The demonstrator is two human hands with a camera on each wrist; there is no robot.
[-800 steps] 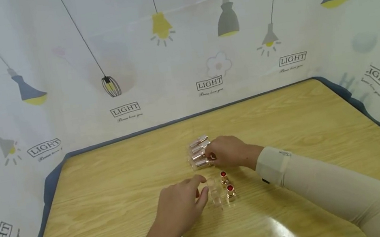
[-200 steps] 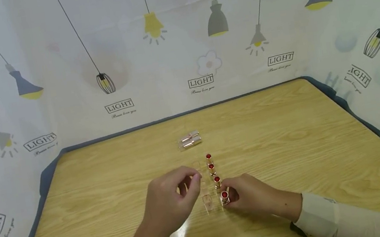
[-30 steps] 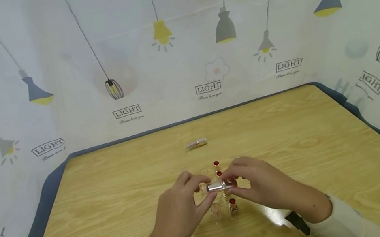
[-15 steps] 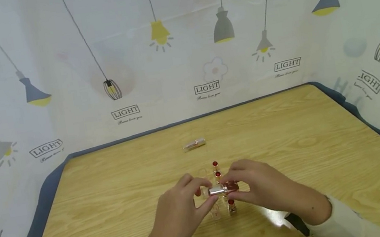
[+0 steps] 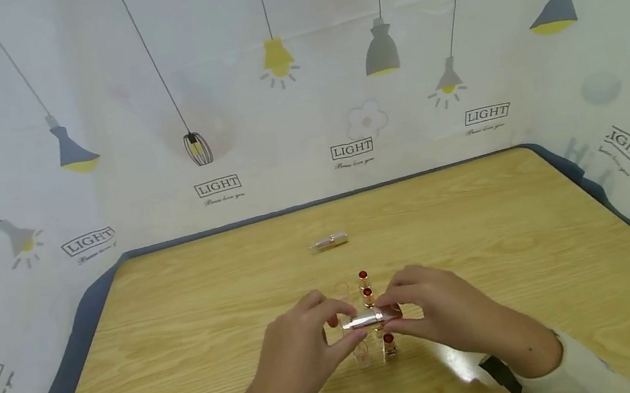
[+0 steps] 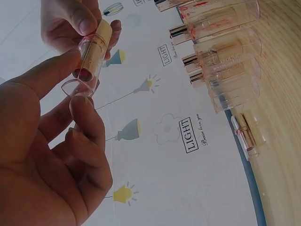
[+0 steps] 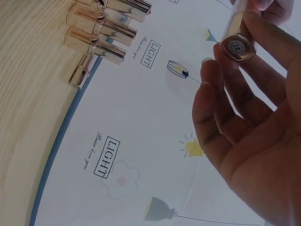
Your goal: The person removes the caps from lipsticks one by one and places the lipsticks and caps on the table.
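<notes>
Between both hands a lipstick [image 5: 366, 318] with a silvery-gold tube and clear cap is held level above the table. My left hand [image 5: 303, 341] pinches its clear-cap end with thumb and forefinger. At the other end, my right hand [image 5: 453, 305] grips the base, whose round label shows in the right wrist view. A dark red tip is visible inside the clear cap [image 6: 81, 87] in the left wrist view. Below the hands stand uncapped red-topped lipsticks [image 5: 367, 293] in a row, partly hidden. To their left are loose clear caps [image 5: 362, 354].
One more lipstick [image 5: 330, 242] lies on its side farther back on the wooden table [image 5: 213, 293]. A pale curtain [image 5: 254, 117] printed with lamps rises behind the table's far edge.
Earlier several lipsticks lay at the back and two stood uncapped; now one lies there and the standing row is longer. Over the last second both hands keep nearly the same hold.
</notes>
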